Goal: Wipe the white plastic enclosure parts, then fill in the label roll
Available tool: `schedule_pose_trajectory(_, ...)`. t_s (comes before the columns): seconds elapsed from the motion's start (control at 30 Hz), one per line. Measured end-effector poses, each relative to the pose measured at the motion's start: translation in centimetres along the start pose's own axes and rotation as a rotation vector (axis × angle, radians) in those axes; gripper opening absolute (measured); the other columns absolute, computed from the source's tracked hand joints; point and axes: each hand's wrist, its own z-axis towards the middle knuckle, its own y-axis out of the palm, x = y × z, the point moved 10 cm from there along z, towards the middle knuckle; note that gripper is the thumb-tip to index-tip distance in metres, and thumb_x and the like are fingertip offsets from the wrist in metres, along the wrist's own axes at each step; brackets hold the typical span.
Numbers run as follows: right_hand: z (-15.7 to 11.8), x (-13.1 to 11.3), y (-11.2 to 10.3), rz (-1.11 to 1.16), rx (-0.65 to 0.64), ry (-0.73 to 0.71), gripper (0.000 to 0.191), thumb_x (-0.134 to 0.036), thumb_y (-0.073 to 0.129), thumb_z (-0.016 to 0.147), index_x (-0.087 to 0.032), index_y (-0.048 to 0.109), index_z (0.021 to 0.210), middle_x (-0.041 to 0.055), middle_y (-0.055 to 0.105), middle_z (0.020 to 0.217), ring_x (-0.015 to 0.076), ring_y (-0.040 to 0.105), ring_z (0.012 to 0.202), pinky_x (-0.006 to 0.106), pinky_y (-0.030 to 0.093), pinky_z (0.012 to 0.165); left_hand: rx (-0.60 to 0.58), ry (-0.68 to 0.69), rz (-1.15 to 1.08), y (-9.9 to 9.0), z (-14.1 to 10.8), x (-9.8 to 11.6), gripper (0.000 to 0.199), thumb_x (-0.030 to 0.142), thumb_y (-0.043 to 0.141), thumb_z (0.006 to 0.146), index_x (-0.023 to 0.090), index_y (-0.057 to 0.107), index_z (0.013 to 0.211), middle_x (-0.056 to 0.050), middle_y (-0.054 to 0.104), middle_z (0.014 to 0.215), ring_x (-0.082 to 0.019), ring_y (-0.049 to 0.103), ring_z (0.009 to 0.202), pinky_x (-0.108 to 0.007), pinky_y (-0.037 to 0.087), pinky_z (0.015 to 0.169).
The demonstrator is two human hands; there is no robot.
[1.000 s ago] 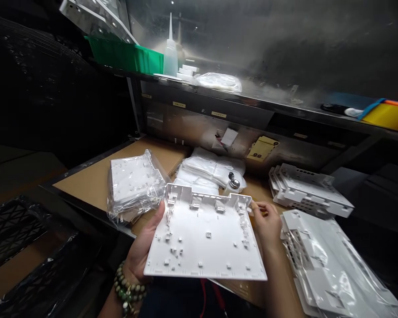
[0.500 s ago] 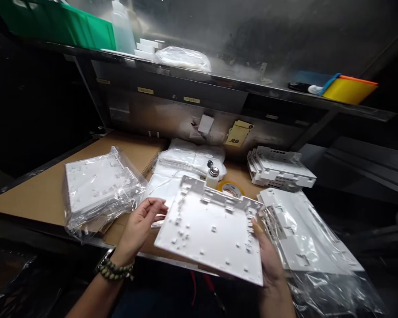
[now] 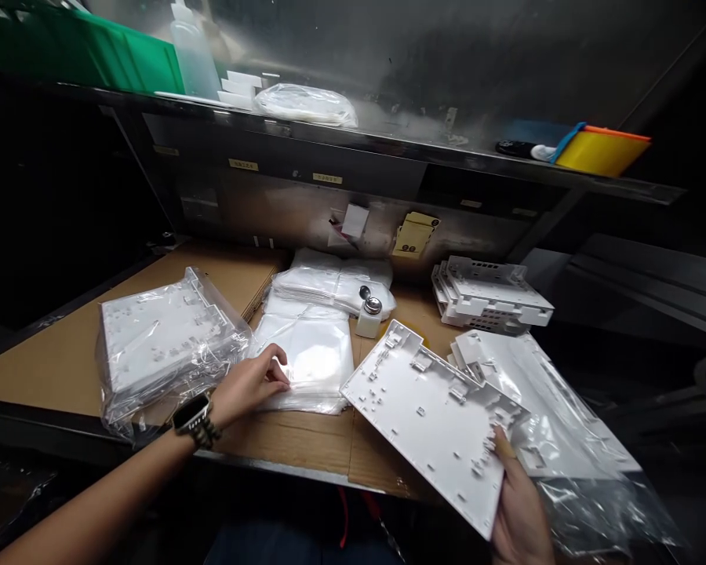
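My right hand [image 3: 521, 502] grips a white plastic housing panel [image 3: 429, 424] by its right end. The panel is tilted above the table's front edge, its side with small clips and posts facing up. My left hand [image 3: 262, 380], with a watch and a beaded bracelet [image 3: 197, 420] at the wrist, is at a stack of clear plastic bags [image 3: 318, 353]. Its fingers are curled, thumb and fingertips pinching at the top bag near the left side of the stack; the exact contact is small.
Bagged white panels [image 3: 165, 329] lie at left on cardboard [image 3: 52, 337]. More panels [image 3: 494, 294] are stacked at right, above a plastic-covered one [image 3: 565, 416]. A pump bottle [image 3: 369, 318] stands behind the held panel. A shelf [image 3: 388, 137] crosses overhead, holding a green bin [image 3: 111, 55] and a yellow container [image 3: 603, 149].
The panel has moved right and turned in my right hand. My left hand has come away from beside it and reached onto the bag stack. The camera view has shifted slightly.
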Motion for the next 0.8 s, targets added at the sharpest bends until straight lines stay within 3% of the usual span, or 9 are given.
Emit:
schedule_pose_trajectory(0.17,-0.2,0.6,-1.0,0.049,-0.025,0.057,0.055,-0.053,0.078,0.087,-0.027,0.071,0.134,0.0080,0.079,0.125,0.0364,0.074,0.119,0.058,0.059,0.107,-0.156,-0.102,-0.155,-0.3,2.8,-2.5,0.023,0.037,0.075,0.093,0.017,0.063,0.093,0.003,0.065,0.075,-0.015,0.064,0.066,-0.033,0.056,0.067)
schedule_pose_trajectory(0.37,-1.1,2.4,0.9,-0.005,-0.225,0.124,0.054,-0.059,0.073,0.087,-0.022,0.076,0.127,0.0136,0.083,0.103,0.0408,0.076,0.111,0.062,0.062,0.096,-0.086,-0.097,-0.217,-0.9,3.6,-2.2,0.018,0.030,0.075,0.094,0.016,0.065,0.099,0.000,0.066,0.091,-0.017,0.066,0.080,-0.036,0.059,0.077)
schedule_pose_trajectory(0.53,-3.9,6.0,6.2,-0.081,-0.402,0.187,0.043,-0.053,0.084,0.081,-0.018,0.082,0.105,0.0114,0.082,0.087,0.0368,0.079,0.097,0.052,0.062,0.088,-0.086,-0.084,-0.218,0.1,3.0,0.3,0.020,0.031,0.076,0.091,0.017,0.063,0.096,0.000,0.068,0.090,-0.016,0.064,0.075,-0.035,0.056,0.073)
schedule_pose_trajectory(0.7,-6.2,8.5,10.7,-0.159,-0.618,0.241,0.044,-0.058,0.085,0.078,-0.018,0.083,0.095,0.0104,0.079,0.082,0.0343,0.076,0.092,0.048,0.057,0.090,-0.349,-0.053,-0.443,4.3,1.2,5.1,0.046,0.050,0.087,0.077,0.022,0.051,0.088,-0.006,0.078,0.088,-0.020,0.070,0.067,-0.039,0.058,0.069)
schedule_pose_trajectory(0.8,-7.1,9.1,12.5,-0.124,-0.693,0.250,0.046,-0.059,0.084,0.078,-0.021,0.083,0.105,0.0101,0.080,0.088,0.0361,0.075,0.098,0.051,0.055,0.093,-0.319,0.003,-0.537,6.3,0.3,7.3,0.050,0.046,0.091,0.072,0.024,0.049,0.087,-0.006,0.080,0.085,-0.022,0.073,0.075,-0.038,0.057,0.073)
